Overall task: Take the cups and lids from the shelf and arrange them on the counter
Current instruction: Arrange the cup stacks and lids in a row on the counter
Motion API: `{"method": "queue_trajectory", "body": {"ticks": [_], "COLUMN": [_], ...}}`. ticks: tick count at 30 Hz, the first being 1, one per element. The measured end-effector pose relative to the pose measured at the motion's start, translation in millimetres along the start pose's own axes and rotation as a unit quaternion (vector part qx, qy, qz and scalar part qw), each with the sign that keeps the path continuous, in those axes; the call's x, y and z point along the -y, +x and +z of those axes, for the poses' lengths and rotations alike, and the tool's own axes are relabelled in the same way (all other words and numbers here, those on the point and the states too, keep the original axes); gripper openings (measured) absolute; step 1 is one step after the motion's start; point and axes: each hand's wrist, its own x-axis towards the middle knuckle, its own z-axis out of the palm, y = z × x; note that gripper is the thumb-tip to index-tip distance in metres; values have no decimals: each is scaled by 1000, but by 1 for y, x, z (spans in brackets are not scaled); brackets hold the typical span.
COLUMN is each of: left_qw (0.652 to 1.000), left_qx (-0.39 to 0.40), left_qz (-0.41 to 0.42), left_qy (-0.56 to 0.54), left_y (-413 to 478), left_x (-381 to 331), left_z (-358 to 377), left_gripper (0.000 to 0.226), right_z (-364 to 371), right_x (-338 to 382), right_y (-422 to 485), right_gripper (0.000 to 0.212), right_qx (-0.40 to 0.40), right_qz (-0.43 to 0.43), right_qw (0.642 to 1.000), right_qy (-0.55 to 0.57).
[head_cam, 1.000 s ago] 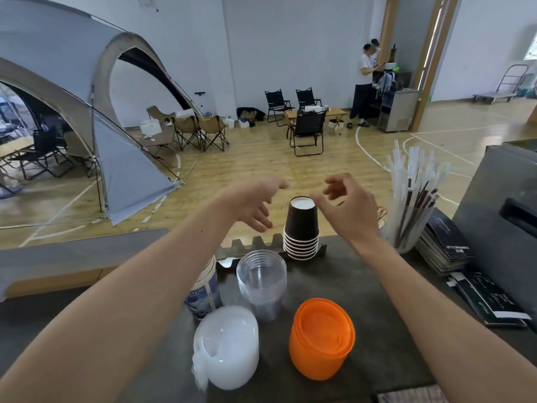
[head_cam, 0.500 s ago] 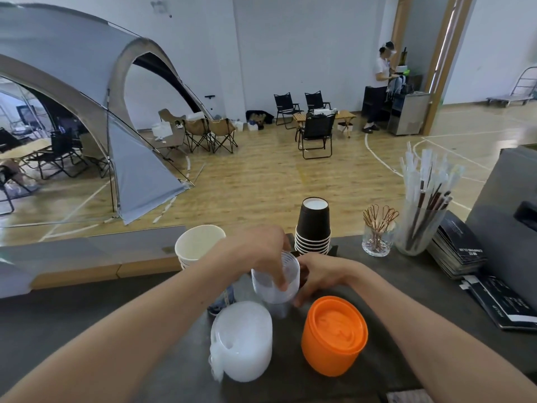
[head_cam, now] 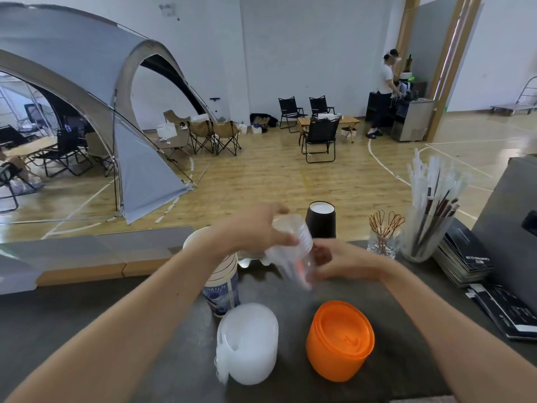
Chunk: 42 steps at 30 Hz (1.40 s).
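Observation:
A stack of clear plastic cups (head_cam: 292, 251) is lifted off the dark counter (head_cam: 87, 330) and tilted, blurred by motion. My left hand (head_cam: 255, 228) grips its upper end and my right hand (head_cam: 340, 260) holds its lower end. Behind it stands a stack of black paper cups (head_cam: 321, 218), upside down. A stack of white and blue paper cups (head_cam: 222, 283) stands under my left wrist. A stack of white lids (head_cam: 248, 343) and a stack of orange lids (head_cam: 340, 340) sit at the front.
A small glass of wooden stirrers (head_cam: 383, 237), a jar of wrapped straws (head_cam: 427, 228) and a pile of dark booklets (head_cam: 465, 254) stand at the right. A dark machine (head_cam: 514, 216) rises at the far right. Beyond the counter are a tent, chairs and a person.
Both hands dropped from the black cups onto the clear cup stack, then lifted it off the counter and tilted it. The camera view rose slightly.

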Motion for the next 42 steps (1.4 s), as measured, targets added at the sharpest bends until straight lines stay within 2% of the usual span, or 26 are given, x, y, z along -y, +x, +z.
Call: {"method": "queue_trajectory", "body": {"ticks": [3,6,9,11,13,15,17,21,24,28,31,36,39,42], "left_qw": [987,946,847,766,686,656,652,654,663,666,684,679,688,700], "left_qx": [-44,-136,-204,-184,-138,-138,-146,-149,-139,-122,-104,-84,-92,-80], "left_qz": [15,34,-21,-84,-125,-153,-188,-257,-274,-313,-320,-328,-302,-272], "left_qy": [-155,-292,-490,-610,-703,-726,-719,-695,-683,-667,-647,-652,-654,-655], "left_y": [0,5,16,24,30,45,57,67,73,74,78,87,92,90], "left_x": [-7,-16,-19,-19,-18,-9,1,15,19,28,36,39,41,40], "left_z": [-23,-30,-19,-4,13,33,49,68,78,89,99,105,108,106], "left_gripper": [52,31,28,25,22,30,29,43,55,55,53,54,61,58], "right_z": [-31,-59,-76,-78,-75,-67,-59,-38,-23,-18,-14,-9,-9,-9], "right_x": [36,74,105,117,123,128,130,121,105,92,84,75,73,70], "right_y": [-13,-16,-6,9,27,41,52,74,89,98,102,105,106,108], "right_gripper": [46,69,86,86,84,83,80,76,75,78,79,78,80,81], "right_qx": [-62,-135,-242,-311,-343,-333,-295,-204,-185,-177,-169,-167,-155,-148], "right_qz": [-23,-36,-58,-75,-84,-85,-71,-29,-23,-8,0,0,13,27], "right_qw": [997,990,968,948,933,930,933,932,916,911,909,903,905,908], "right_qy": [33,25,26,-6,-63,-133,-193,-300,-356,-373,-382,-395,-396,-392]}}
